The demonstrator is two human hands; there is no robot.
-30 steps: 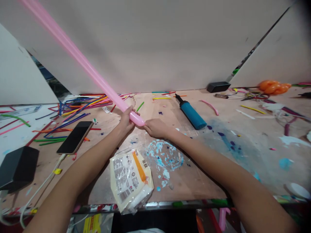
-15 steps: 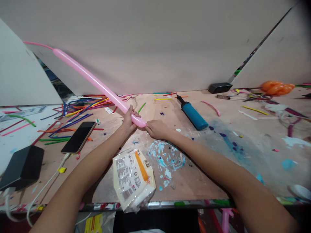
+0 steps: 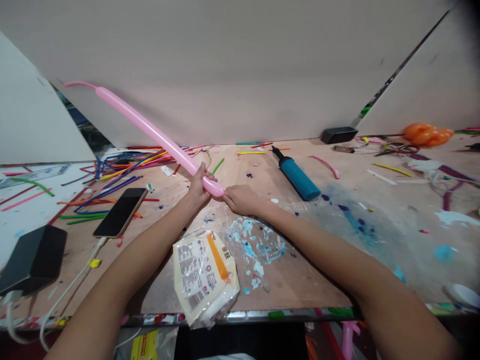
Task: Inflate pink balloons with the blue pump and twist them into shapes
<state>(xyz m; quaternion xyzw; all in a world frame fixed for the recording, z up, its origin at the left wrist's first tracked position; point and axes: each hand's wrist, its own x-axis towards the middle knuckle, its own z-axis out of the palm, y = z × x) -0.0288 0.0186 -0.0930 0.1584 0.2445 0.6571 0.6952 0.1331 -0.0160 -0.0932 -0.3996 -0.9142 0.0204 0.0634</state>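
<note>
A long pink balloon (image 3: 150, 131), mostly inflated, slants up and left from my hands, its thin uninflated tail pointing left in front of the back panel. My left hand (image 3: 200, 186) is wrapped round its lower part. At the near end, the fingers of my right hand (image 3: 242, 199) pinch the tip of the balloon. Below my hands lies a crinkled plastic packet (image 3: 204, 280) with an orange stripe. To the right of them rests a blue hand pump (image 3: 300, 179) with a black nozzle.
Many uninflated balloons (image 3: 138, 165) are heaped at the back left. A phone (image 3: 120, 212) on a white cable lies by a black box (image 3: 33, 257). A twisted orange balloon (image 3: 427, 135), scissors (image 3: 397, 148) and a small black box (image 3: 339, 135) sit at the back right.
The far end of the pink balloon has swung slightly down and to the right, with its tail. Both hands keep their hold in almost the same place.
</note>
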